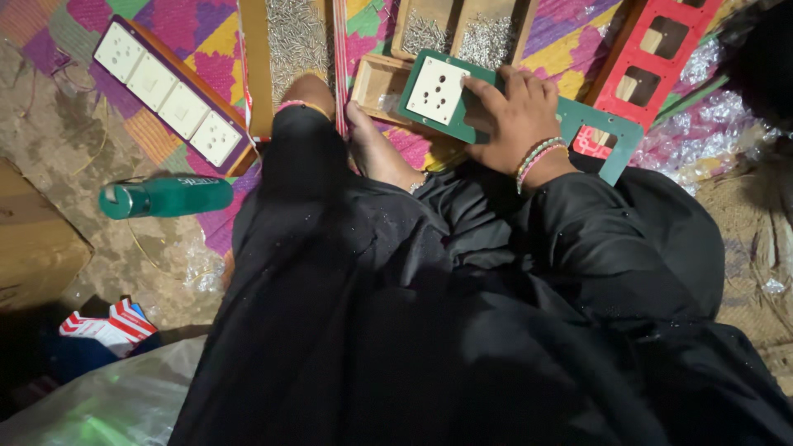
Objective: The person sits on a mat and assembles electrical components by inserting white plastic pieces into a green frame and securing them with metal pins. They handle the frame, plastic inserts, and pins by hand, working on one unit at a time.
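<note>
The right hand [514, 107] presses closed fingers on a green jig plate [578, 116] holding 1 white socket [438, 89], far and right of centre on the mat. The left hand [310, 87] is mostly hidden; its grip I cannot tell. Seating the socket seems in hand; fastening likely calls for screws from the wooden trays [487, 37].

Home floor workshop, screw trays [487, 37], socket plates [169, 91]

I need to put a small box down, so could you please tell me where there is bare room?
Bare floor lies between the socket board and the green bottle. Around the right hand on the green plate, screw trays and the red frame crowd.
</note>
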